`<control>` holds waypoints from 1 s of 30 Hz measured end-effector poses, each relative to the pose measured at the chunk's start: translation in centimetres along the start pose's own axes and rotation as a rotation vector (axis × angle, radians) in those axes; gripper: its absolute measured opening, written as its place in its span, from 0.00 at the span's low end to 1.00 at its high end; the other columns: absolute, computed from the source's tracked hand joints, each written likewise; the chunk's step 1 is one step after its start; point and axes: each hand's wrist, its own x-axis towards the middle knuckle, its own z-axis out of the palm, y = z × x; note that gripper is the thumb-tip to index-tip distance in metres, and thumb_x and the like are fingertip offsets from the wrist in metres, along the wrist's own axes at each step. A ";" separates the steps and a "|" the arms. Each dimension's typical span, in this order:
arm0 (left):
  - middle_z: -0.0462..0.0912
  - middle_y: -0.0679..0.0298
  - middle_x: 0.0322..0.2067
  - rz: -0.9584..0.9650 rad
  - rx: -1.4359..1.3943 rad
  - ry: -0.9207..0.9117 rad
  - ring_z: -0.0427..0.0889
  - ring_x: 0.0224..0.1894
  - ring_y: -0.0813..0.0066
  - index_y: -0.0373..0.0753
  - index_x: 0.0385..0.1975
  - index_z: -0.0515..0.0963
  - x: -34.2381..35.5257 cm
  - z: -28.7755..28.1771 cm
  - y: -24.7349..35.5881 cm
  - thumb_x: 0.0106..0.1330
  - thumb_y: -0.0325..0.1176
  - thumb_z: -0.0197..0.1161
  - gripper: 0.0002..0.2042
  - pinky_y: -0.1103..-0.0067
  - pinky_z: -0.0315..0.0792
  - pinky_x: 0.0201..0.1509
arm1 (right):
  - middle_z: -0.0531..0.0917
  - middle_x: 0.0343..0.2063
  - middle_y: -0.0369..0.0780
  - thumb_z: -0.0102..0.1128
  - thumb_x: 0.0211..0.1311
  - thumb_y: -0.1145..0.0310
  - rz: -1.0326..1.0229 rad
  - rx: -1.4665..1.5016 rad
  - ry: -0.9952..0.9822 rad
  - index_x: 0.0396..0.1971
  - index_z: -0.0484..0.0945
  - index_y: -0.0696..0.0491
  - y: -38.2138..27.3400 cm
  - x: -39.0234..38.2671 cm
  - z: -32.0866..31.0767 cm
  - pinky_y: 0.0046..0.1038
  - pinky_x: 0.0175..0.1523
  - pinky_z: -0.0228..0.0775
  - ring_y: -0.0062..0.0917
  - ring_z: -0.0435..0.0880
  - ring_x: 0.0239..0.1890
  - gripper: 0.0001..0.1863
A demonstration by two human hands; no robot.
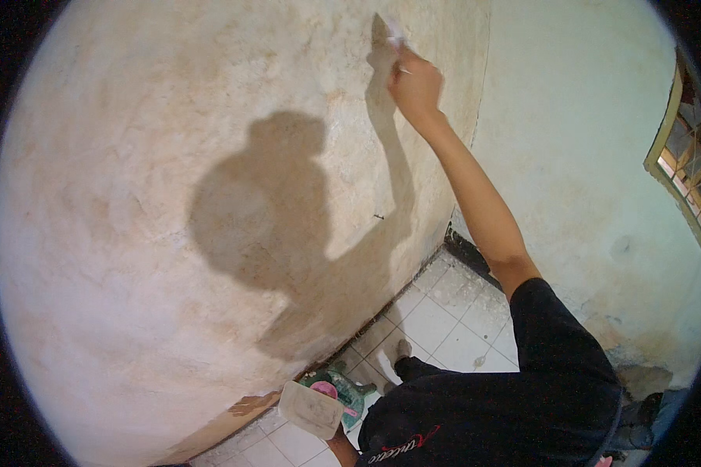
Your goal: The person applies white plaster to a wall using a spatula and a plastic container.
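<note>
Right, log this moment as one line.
right hand: raised, gripping blurred pale tool near blotchy wall, contact unclear | left hand: low, at pale rectangular piece, grip hidden | below: tiled floor

Top centre, the tool [396, 33] in the right hand [417, 84] is blurred; bottom centre, a pale board [310, 409] mostly hides the left hand [339, 437]; far right, the window [687, 149] is cropped.

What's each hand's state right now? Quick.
Left hand: holding a pale rectangular tray; fingers mostly hidden.
Right hand: closed on a small pale tool, too blurred to identify.
</note>
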 end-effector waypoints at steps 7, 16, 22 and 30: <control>0.74 0.59 0.56 -0.020 -0.004 -0.044 0.72 0.58 0.58 0.43 0.62 0.65 0.5 -0.1 0.8 0.69 0.52 0.51 0.26 0.59 0.67 0.63 | 0.80 0.23 0.49 0.56 0.46 0.78 -0.366 0.266 -0.298 0.39 0.80 0.59 -10.1 -13.7 1.6 0.39 0.25 0.71 0.43 0.78 0.20 0.16; 0.76 0.58 0.54 -0.133 -0.238 -0.241 0.75 0.56 0.58 0.43 0.60 0.68 7.0 8.0 -3.2 0.68 0.52 0.51 0.26 0.57 0.70 0.61 | 0.77 0.20 0.32 0.58 0.63 0.74 0.578 0.821 -0.703 0.36 0.80 0.62 -10.9 -18.4 -11.6 0.20 0.24 0.60 0.14 0.69 0.20 0.08; 0.79 0.57 0.52 -0.054 -0.281 -0.005 0.78 0.53 0.57 0.42 0.60 0.69 6.5 14.3 -2.4 0.68 0.54 0.51 0.26 0.55 0.74 0.57 | 0.79 0.25 0.32 0.58 0.63 0.76 1.049 1.076 -0.697 0.36 0.81 0.61 -12.1 -21.2 -14.7 0.18 0.28 0.62 0.12 0.72 0.24 0.06; 0.73 0.55 0.58 0.020 -0.241 -0.032 0.75 0.56 0.55 0.41 0.63 0.66 1.8 26.0 3.3 0.67 0.68 0.38 0.38 0.59 0.72 0.60 | 0.79 0.27 0.33 0.61 0.61 0.76 1.233 1.085 -0.723 0.33 0.79 0.60 -12.7 -17.8 -14.7 0.18 0.30 0.64 0.13 0.73 0.26 0.03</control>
